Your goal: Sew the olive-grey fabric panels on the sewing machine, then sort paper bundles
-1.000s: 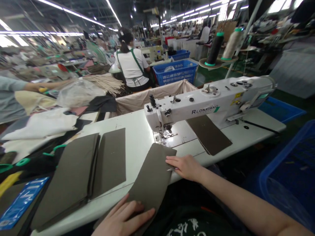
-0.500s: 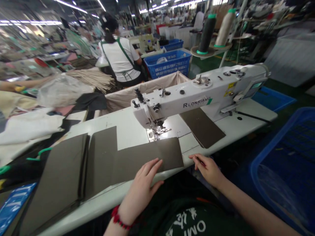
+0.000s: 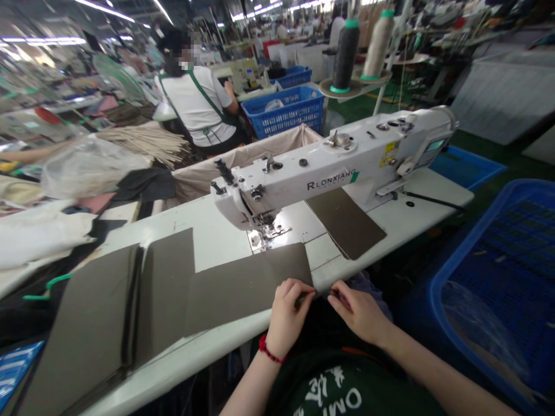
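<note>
A long grey-brown fabric piece (image 3: pixel 243 283) lies flat across the white table (image 3: pixel 212 234), just in front of the sewing machine (image 3: pixel 329 164) and its needle plate. My left hand (image 3: pixel 288 315), with a red bead bracelet at the wrist, is closed in a pinch on the piece's near right corner at the table edge. My right hand (image 3: pixel 359 312) sits close beside it, fingers curled around a small thin tool that I cannot make out.
Stacked fabric pieces (image 3: pixel 104 306) lie at the left, and another piece (image 3: pixel 344 222) lies under the machine arm. Blue crates (image 3: pixel 498 277) stand at the right. A beige cloth bin (image 3: pixel 243 159) sits behind the table. A person in white (image 3: pixel 197 110) works beyond it.
The fabric piece went from hanging over the table edge to lying flat. My left hand slid from its top to pinch the near right corner, and my right hand moved in beside it.
</note>
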`<state>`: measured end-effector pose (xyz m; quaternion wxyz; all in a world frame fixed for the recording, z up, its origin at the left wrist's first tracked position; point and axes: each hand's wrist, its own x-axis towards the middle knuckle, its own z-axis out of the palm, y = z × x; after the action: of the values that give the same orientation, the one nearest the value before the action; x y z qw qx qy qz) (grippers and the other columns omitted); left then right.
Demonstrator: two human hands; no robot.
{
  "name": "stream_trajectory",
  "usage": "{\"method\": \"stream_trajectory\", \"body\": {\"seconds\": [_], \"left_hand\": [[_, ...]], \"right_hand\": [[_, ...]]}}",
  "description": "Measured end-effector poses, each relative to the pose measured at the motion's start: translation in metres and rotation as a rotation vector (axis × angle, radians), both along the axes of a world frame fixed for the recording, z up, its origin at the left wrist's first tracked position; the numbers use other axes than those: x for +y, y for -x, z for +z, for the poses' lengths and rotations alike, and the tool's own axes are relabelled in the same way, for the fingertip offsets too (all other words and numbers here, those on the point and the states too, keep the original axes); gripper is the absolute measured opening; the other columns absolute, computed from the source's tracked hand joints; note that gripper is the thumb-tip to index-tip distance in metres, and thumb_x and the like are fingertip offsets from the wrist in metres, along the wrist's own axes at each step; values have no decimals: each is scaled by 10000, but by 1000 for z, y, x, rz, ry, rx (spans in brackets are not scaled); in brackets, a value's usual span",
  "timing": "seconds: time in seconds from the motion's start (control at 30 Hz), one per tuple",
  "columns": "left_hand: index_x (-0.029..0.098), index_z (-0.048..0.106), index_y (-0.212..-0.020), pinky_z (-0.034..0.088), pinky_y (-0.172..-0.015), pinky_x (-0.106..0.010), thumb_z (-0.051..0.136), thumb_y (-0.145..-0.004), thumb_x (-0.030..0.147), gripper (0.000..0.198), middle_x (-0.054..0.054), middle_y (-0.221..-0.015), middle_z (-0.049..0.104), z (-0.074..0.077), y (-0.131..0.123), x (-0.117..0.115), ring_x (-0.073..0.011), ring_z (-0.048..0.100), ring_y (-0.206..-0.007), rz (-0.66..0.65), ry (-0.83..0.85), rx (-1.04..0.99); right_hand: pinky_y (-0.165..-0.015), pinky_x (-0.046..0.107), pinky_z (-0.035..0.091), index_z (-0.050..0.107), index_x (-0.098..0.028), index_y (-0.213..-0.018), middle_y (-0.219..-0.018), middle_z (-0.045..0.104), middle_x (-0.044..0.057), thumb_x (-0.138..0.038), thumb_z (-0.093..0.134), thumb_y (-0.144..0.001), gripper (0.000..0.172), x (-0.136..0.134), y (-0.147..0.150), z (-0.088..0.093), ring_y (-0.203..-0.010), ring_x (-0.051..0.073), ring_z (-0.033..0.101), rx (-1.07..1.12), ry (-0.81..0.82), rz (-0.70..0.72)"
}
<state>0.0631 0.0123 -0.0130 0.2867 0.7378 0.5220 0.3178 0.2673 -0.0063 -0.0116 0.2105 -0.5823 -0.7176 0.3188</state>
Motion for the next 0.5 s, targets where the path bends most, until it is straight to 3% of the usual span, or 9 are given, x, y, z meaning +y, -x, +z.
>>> {"method": "stream_trajectory", "body": {"seconds": [0.27,0.5], "left_hand": [[221,601,-875,476,-794,-320,516,-937,274,118,-28,-912,616,5,4,2,-181,586,-877,25,91,-103],[219,581,-853,464,-803,-322,506,-946,275,132,-23,-894,597,2,5,2,-178,572,-870,11,101,-112]], "right_hand": [[-581,270,316,520,-226,-833,-767,659,-7,-369,454,-960,203,3,11,9,-666,160,609,-168,-115,124],[-572,290,292,542,-223,-842,-759,673,-8,-353,406,-988,238,10,22,5,-669,165,629,-271,-157,160]]}}
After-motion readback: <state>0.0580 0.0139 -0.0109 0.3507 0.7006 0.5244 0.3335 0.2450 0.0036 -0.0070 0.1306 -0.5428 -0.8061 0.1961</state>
